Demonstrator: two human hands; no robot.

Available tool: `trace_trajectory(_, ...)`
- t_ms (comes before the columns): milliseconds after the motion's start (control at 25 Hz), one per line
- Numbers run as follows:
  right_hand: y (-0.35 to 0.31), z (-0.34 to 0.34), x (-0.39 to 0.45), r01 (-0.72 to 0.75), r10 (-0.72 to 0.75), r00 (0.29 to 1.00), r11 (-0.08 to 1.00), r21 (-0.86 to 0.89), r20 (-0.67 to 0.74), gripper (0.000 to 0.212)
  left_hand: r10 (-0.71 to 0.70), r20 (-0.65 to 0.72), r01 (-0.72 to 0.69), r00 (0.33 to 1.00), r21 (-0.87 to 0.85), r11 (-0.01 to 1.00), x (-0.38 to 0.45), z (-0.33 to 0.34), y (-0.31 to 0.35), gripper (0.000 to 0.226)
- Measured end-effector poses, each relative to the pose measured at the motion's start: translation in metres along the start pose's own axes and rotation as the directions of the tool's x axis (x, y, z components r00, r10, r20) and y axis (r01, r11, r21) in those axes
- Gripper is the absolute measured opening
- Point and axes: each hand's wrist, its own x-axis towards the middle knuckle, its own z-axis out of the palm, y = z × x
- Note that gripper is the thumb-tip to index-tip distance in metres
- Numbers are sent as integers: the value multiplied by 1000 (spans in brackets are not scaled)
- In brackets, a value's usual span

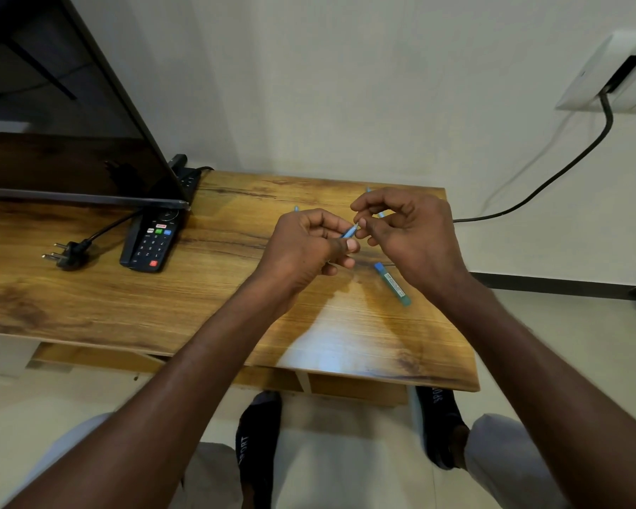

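Above the right part of the wooden table (206,288), my left hand (305,247) grips a thin blue pen (349,232); its tail end pokes out behind the fist. My right hand (408,233) has its fingers curled, and its thumb and forefinger pinch the pen's front tip. Another thin blue piece (381,214) shows inside my right hand; what it is I cannot make out. A blue-capped pen tube with a label (393,284) lies on the table under my right wrist.
A TV screen (70,115) stands at the left, with a black remote (151,240) and a loose black plug (68,253) in front of it. A black cable (551,178) runs from a wall socket (614,75) to the table's right edge. My feet are under the table.
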Motion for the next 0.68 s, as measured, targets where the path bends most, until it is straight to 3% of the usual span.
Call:
trace_trajectory(320, -6, 8, -4, -58, 60, 998, 997, 54, -33, 22, -36, -14, 35, 999, -73, 997, -1, -2, -1, 16)
trace_trajectory(680, -6, 14, -8, 9, -10, 999, 1000, -25, -36, 26, -91, -21, 87, 996, -147, 985, 0, -3, -2, 14)
